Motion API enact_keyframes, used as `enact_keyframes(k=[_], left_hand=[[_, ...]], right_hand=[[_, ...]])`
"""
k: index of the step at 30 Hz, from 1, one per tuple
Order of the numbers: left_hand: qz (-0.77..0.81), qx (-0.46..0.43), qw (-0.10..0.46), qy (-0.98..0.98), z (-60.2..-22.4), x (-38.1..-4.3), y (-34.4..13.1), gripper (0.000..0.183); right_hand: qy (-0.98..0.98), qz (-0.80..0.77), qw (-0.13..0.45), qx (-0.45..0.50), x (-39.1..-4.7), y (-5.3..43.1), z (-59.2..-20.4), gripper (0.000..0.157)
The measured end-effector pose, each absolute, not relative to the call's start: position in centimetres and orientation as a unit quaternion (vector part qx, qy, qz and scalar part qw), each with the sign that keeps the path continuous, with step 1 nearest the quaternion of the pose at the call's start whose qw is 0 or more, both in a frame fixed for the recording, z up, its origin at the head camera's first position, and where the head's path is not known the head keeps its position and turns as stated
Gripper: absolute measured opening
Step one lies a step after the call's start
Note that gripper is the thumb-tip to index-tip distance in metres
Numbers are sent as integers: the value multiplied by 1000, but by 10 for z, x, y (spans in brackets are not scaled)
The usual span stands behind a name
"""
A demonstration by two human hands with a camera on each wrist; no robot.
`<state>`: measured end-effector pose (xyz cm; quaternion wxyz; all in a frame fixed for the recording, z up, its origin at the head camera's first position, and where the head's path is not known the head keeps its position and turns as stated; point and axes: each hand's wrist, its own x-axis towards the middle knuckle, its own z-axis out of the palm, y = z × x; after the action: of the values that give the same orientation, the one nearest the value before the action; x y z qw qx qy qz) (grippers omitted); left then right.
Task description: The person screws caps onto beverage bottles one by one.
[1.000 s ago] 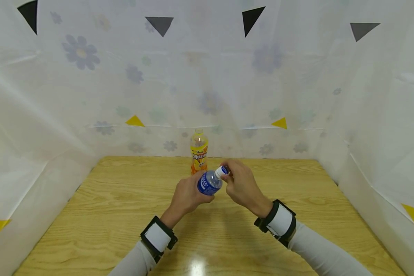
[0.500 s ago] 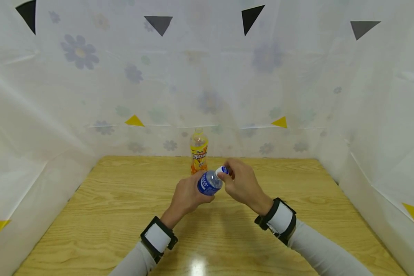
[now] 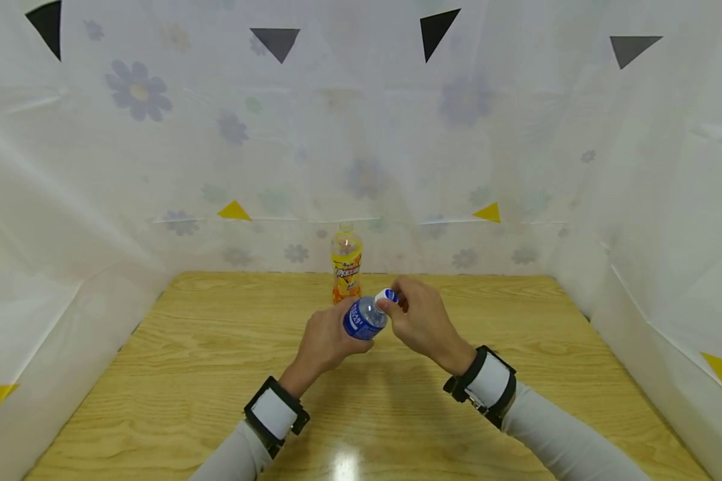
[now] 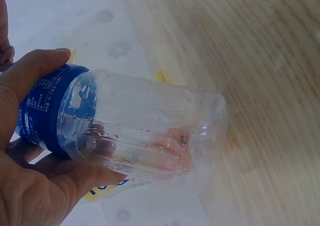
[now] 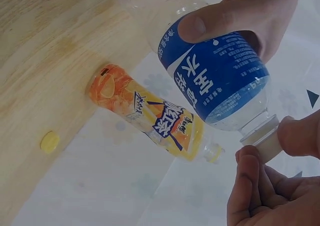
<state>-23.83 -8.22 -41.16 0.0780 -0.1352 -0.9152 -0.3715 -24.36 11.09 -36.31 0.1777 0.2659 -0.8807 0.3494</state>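
My left hand (image 3: 331, 339) grips a clear plastic bottle (image 3: 365, 319) round its blue label, above the wooden table. The bottle leans with its neck up and to the right; droplets cling inside its clear lower part (image 4: 145, 121) in the left wrist view. At its mouth, my right hand (image 3: 424, 324) pinches the white cap (image 5: 267, 143) between thumb and fingers. The cap's top is blue in the head view. Behind the hands stands a second bottle (image 3: 346, 264), with an orange-and-yellow label and no cap on its neck.
A loose yellow cap (image 5: 49, 142) lies on the wooden table (image 3: 204, 347) near the second bottle in the right wrist view. White flower-printed sheeting (image 3: 361, 133) with dark and yellow triangles encloses the table's back and sides.
My right thumb has shifted across the front of the white cap, and the right hand has turned slightly. The left hand and both bottles hold almost the same place.
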Motion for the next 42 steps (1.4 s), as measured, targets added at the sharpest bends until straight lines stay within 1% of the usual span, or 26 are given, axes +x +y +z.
enact_keyframes(k=[14, 16, 20, 21, 22, 24, 29, 34, 42], left_hand=[[-366, -143, 84, -916, -413, -240, -85, 67], [-366, -144, 85, -916, -413, -240, -85, 67], [-361, -147, 89, -917, -413, -239, -85, 68], [-360, -147, 89, -917, -413, -239, -85, 67], [-361, -147, 89, -917, -413, -239, -85, 67], [-361, -145, 88, -917, -413, -239, -85, 67], [-362, -143, 88, -917, -412, -238, -85, 69], [-365, -145, 91, -915, -412, -238, -86, 69], [-366, -145, 90, -915, -413, -238, -85, 69]], right_hand=[[-888, 358, 147, 248, -240, 111, -364, 21], [-892, 354, 139, 244, -239, 111, -364, 29], [-901, 342, 126, 235, -236, 111, -362, 59], [-901, 340, 126, 237, -236, 110, -362, 65], [-901, 337, 129, 241, -235, 111, -362, 68], [-896, 338, 136, 253, -234, 111, -361, 66], [-884, 327, 162, 292, -233, 111, -361, 51], [-878, 320, 185, 306, -233, 111, -362, 39], [-876, 325, 189, 302, -233, 110, -362, 36]])
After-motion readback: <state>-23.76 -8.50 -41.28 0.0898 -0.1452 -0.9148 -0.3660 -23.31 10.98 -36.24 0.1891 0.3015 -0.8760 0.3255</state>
